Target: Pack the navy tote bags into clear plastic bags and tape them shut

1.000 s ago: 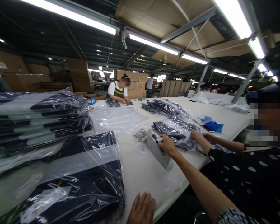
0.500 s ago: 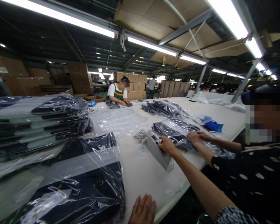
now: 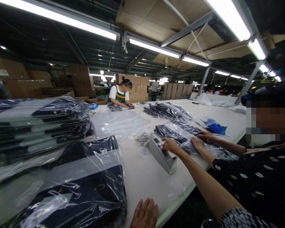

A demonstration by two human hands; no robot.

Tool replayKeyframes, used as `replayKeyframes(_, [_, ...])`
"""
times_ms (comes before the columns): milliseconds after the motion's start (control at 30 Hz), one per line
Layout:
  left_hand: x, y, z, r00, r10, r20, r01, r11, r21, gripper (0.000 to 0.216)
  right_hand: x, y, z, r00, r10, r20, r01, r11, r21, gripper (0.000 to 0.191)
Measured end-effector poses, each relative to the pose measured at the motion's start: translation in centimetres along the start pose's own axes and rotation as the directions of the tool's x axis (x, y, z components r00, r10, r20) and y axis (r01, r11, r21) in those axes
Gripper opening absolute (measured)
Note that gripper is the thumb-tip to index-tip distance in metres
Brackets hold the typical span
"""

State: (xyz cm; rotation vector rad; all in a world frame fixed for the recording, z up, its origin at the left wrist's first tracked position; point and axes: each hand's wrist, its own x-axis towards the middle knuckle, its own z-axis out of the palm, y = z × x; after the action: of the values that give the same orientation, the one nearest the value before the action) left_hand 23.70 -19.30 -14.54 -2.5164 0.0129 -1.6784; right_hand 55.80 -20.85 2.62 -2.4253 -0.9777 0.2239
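Observation:
My left hand [image 3: 144, 213] lies flat on the white table near its front edge, fingers stretched out, holding nothing. My right hand [image 3: 171, 146] reaches in from the lower right. Its fingers are bent and closed over the upper part of a grey tape dispenser [image 3: 162, 157]; no strip of tape can be made out. Left of my left hand lies a dark folded garment in a clear plastic bag [image 3: 95, 177], with a small white label [image 3: 104, 152]. Beyond the dispenser is a small heap of white tags [image 3: 143, 138].
At the right, a co-worker's hands [image 3: 199, 144] touch a bagged dark garment [image 3: 172, 133]. Bagged garments are stacked [image 3: 40, 123] at the left. Flat clear bags [image 3: 118, 122] lie mid-table. Another person [image 3: 120, 95] works at the far side, before cardboard boxes [image 3: 140, 84].
My right hand stays at the dispenser, its fingers slightly lower. The co-worker's farther hand has shifted a little along the bagged garment. My left hand has not visibly moved.

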Motion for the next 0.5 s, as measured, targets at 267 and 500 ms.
replayKeyframes(267, [0.3,0.1,0.2,1.0,-0.009,-0.028,0.009,1.0,0.011,0.033,-0.1,-1.3,-0.2,0.993,-0.121,-0.002,0.118,0.971,-0.206,0.044])
replayKeyframes(500, [-0.5,0.2,0.5,1.0,-0.01,-0.016,0.01,1.0,0.013,0.032,-0.6,-1.2,-0.8,0.968,-0.245,0.047,0.246,0.904,-0.349,0.06])
